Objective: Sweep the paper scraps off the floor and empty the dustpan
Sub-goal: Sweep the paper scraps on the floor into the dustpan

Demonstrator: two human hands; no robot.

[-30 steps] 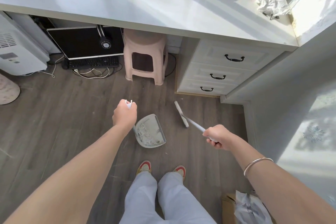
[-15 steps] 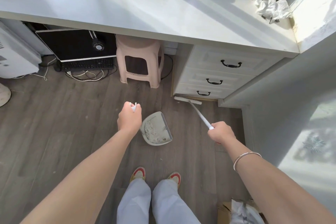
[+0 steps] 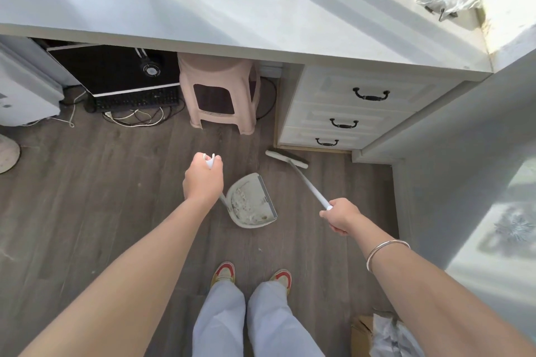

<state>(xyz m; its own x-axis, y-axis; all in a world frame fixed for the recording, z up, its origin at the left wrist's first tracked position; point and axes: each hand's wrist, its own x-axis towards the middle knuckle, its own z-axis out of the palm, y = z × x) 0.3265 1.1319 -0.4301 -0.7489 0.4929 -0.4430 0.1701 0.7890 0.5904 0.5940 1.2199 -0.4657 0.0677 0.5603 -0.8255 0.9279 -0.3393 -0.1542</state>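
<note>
Gripping the dustpan point(image 3: 255, 224) by its handle in the left hand point(image 3: 203, 182) and the broom point(image 3: 307, 185) in the right hand point(image 3: 339, 216), sweeping by the drawers point(image 3: 342, 113); next, likely drawing any strays panward.

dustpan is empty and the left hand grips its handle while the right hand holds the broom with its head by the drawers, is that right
Not quite. The head view shows the dustpan is not empty: paper scraps lie in it. The rest stands: the left hand grips its handle, and the right hand holds the broom with its head by the drawers.
</note>
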